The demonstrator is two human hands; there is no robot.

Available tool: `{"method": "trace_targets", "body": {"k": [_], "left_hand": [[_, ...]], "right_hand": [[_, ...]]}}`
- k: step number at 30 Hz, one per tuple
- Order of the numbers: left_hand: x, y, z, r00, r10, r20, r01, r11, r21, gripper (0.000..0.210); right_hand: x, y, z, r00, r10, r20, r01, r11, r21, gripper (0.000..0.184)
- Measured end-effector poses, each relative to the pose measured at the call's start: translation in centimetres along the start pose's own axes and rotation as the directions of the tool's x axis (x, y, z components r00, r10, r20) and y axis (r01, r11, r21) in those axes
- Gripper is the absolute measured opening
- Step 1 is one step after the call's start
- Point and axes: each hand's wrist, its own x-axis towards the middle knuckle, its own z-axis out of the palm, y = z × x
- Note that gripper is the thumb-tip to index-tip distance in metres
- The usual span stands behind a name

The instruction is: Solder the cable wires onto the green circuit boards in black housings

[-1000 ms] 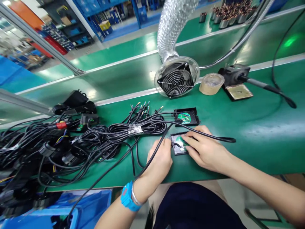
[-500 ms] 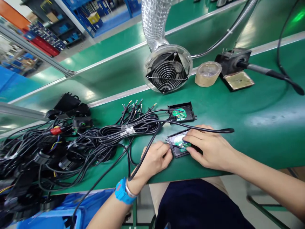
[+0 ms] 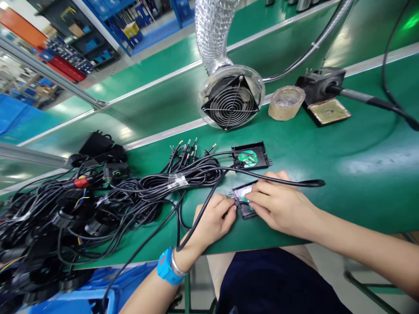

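Note:
A small open black plastic case [image 3: 245, 213] lies near the bench's front edge, with a round green circuit board [image 3: 244, 195] inside, mostly covered by fingers. At its left end, my left hand [image 3: 214, 218] is closed, pinching a black cable [image 3: 242, 203] where it enters the case. My right hand [image 3: 278, 200] reaches over the case from the right, fingertips pressed together on the board; whatever they pinch is hidden. Just behind sits a second black case [image 3: 262, 153] holding another green board [image 3: 248, 158] with a cable attached.
A taped coil of black cables [image 3: 178, 179] lies to the left, beside a heap of cables and black housings [image 3: 78, 213]. At the back are a fan on a foil duct [image 3: 231, 102], a tan tape roll [image 3: 286, 103] and a soldering iron in a stand [image 3: 352, 93].
My right hand has shifted left over the board, and its thumb and fingers have come together. My left hand stays at the case's left end. The view has moved slightly.

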Motion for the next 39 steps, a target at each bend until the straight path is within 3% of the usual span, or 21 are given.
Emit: {"method": "trace_targets", "body": {"k": [4, 9, 13, 16, 20, 23, 25, 26, 28, 30, 32, 34, 36, 39], "left_hand": [[-0.3, 0.2, -0.2, 0.996, -0.077, -0.052, 0.072, 0.994, -0.083, 0.013], [-0.7, 0.1, -0.2, 1.0, -0.001, 0.02, 0.002, 0.999, -0.042, 0.014], [-0.8, 0.1, -0.2, 0.989, 0.097, 0.107, -0.105, 0.992, 0.072, 0.022], [-0.5, 0.0, -0.3, 0.993, 0.062, 0.101, -0.068, 0.995, 0.067, 0.019], [-0.5, 0.8, -1.2, 0.994, 0.032, 0.1, -0.036, 0.998, 0.044, 0.02], [-1.1, 3.1, -3.2, 0.99, 0.033, 0.14, -0.046, 0.995, 0.092, 0.025], [-1.1, 5.0, -5.0, 0.988, 0.084, 0.128, -0.095, 0.992, 0.084, 0.032], [-0.8, 5.9, -5.9, 0.987, 0.124, 0.102, -0.13, 0.99, 0.059, 0.034], [0.5, 6.7, -7.3, 0.986, 0.164, 0.021, -0.165, 0.986, 0.013, 0.034], [2.7, 6.1, -8.1, 0.991, 0.121, -0.055, -0.12, 0.993, 0.015, 0.031], [5.1, 4.3, -8.4, 0.999, 0.022, -0.044, -0.018, 0.997, 0.072, 0.031], [6.9, 2.2, -8.3, 0.996, -0.049, 0.071, 0.04, 0.993, 0.113, 0.029], [7.7, 0.6, -8.0, 0.975, -0.063, 0.214, 0.048, 0.996, 0.073, 0.023], [7.4, -0.3, -7.7, 0.955, -0.042, 0.292, 0.061, 0.996, -0.058, 0.019]], "right_hand": [[0.6, -2.0, 0.9, 1.0, -0.016, 0.024, 0.017, 0.999, -0.039, 0.025], [0.4, -4.1, 1.3, 0.998, -0.046, 0.048, 0.055, 0.977, -0.208, 0.032], [0.2, -4.1, 1.6, 0.989, -0.096, 0.113, 0.115, 0.976, -0.182, 0.033], [-0.1, -3.8, 1.4, 0.987, -0.086, 0.137, 0.107, 0.982, -0.153, 0.039], [0.1, -3.5, -1.8, 0.986, -0.117, 0.12, 0.121, 0.992, -0.025, 0.035], [1.4, -2.1, -5.4, 0.988, -0.14, -0.064, 0.144, 0.988, 0.063, 0.024], [2.9, -0.5, -7.0, 0.984, -0.067, -0.164, 0.069, 0.998, 0.011, 0.024], [3.6, 0.3, -7.4, 0.989, -0.014, -0.146, 0.013, 1.0, -0.008, 0.024], [4.9, 1.8, -7.6, 0.998, 0.049, 0.048, -0.052, 0.997, 0.055, 0.03], [5.9, 2.6, -7.4, 0.949, -0.035, 0.313, -0.043, 0.97, 0.238, 0.033], [6.9, 3.0, -7.2, 0.873, -0.183, 0.452, -0.007, 0.922, 0.387, 0.032], [8.4, 3.3, -7.0, 0.866, -0.187, 0.464, 0.023, 0.941, 0.338, 0.031], [10.6, 3.5, -6.3, 0.906, -0.087, 0.414, 0.015, 0.985, 0.175, 0.029], [14.5, 3.4, -4.1, 0.93, -0.012, 0.366, -0.002, 0.999, 0.039, 0.023]]}}
